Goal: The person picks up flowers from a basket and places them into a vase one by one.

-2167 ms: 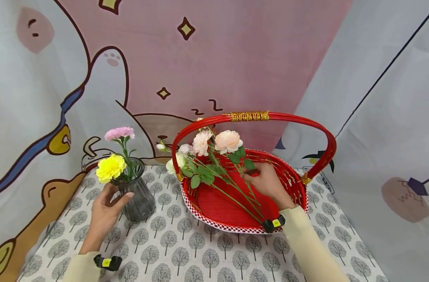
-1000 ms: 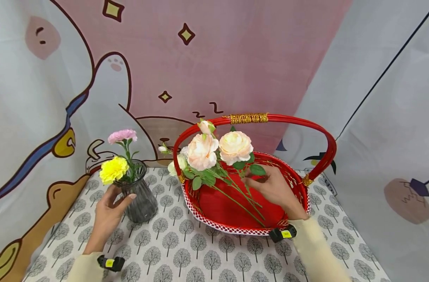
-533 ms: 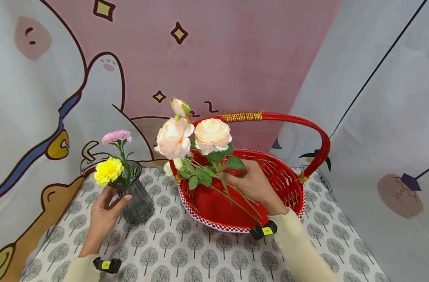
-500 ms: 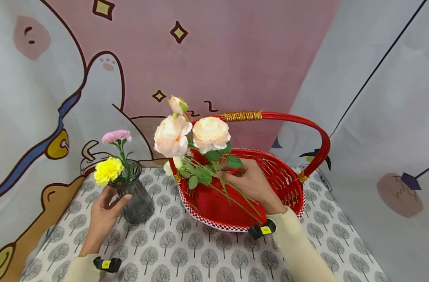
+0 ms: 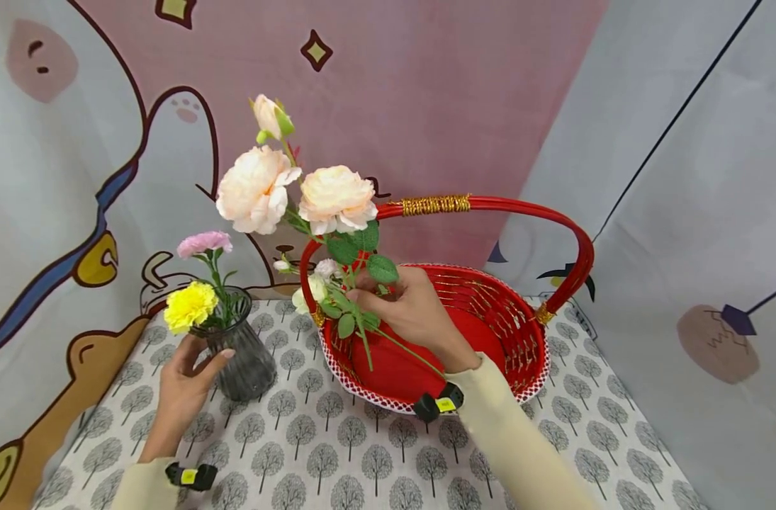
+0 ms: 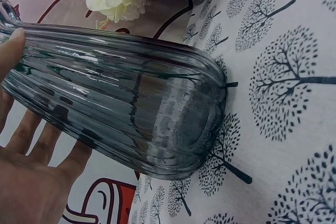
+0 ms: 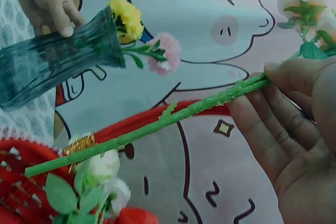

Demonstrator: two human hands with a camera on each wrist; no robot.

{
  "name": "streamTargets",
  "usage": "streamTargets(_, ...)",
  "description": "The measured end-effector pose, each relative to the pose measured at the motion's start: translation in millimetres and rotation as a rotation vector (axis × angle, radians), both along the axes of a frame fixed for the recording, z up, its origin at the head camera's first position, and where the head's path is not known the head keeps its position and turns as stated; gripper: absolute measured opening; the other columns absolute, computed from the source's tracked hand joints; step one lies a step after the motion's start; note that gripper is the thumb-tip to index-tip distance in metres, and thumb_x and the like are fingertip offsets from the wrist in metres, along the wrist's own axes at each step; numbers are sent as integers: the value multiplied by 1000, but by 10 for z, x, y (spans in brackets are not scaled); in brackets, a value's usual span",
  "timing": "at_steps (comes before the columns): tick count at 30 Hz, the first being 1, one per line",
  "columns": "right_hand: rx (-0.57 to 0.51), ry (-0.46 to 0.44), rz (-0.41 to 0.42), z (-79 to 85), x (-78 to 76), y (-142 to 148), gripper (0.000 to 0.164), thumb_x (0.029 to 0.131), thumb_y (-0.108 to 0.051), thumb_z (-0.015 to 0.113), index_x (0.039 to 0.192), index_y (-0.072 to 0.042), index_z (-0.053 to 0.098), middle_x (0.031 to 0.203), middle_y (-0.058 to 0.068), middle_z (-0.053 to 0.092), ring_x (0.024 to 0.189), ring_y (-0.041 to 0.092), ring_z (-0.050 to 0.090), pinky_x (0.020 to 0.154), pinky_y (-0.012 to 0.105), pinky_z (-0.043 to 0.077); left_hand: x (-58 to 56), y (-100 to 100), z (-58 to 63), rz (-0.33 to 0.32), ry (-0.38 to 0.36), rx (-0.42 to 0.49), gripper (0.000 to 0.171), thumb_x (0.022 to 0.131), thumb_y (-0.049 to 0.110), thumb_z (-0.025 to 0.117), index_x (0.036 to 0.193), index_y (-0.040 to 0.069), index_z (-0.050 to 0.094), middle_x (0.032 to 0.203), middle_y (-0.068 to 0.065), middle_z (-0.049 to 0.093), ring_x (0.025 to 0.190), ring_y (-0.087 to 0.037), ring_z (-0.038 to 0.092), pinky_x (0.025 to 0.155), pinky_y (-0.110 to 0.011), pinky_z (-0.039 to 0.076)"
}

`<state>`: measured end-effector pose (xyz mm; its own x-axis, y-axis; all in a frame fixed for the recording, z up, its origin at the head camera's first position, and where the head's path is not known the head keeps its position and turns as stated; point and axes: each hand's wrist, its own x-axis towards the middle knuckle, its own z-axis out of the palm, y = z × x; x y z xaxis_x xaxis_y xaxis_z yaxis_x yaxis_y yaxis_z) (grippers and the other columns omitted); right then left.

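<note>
My left hand point(image 5: 186, 382) grips the neck of a grey ribbed glass vase point(image 5: 246, 365), thumb in front and fingers behind. The vase point(image 6: 126, 98) stands on the cloth. A yellow carnation point(image 5: 191, 306) and a pink carnation point(image 5: 204, 243) stand in it. Over the left side of the red basket point(image 5: 400, 375), my right hand point(image 5: 413, 312) pinches a spray of peach roses point(image 5: 255, 190) with two full blooms and a bud. Its green stem point(image 7: 157, 124) points down past the fingers, clear of the basket floor. The blooms lean left towards the vase.
The basket's tall red handle point(image 5: 541, 212) arches over it, with gold wire at the top. A white rose point(image 5: 307, 296) on a long stem, with leaves, lies at the basket's left edge. A patterned curtain point(image 5: 451, 92) hangs behind the tree-print tablecloth point(image 5: 324, 457).
The right hand has lifted the peach rose spray out of the basket's middle, upwards and left past the handle's left side. The left hand has stayed at the vase's neck.
</note>
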<state>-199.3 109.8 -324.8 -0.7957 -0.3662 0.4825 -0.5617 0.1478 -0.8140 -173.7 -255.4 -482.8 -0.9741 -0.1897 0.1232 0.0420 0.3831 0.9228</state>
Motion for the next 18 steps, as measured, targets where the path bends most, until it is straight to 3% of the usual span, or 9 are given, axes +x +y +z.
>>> streamTargets(4,-32,-20,19,73,-17,-109,5,93,-11,76,98,-11,78,89,3,72,78,18,62,62,24,52,-3,0,-8,3,7,-3,67,100,33,69,158,37,37,150,-7,49,145,-29,46,92,-2,49)
streamTargets(11,-79,-2,17,188,-66,-346,8,92,-10,76,100,-8,77,100,6,73,91,14,67,70,25,60,5,-7,-31,9,24,-15,67,99,32,70,158,36,38,149,-4,51,138,-7,47,92,-1,49)
streamTargets(18,-106,26,5,280,-146,-576,9,92,-15,78,99,-9,77,96,6,75,90,11,67,72,26,59,-17,1,-14,31,-9,-13,69,98,37,71,158,40,36,154,-5,48,146,-25,45,92,-2,50)
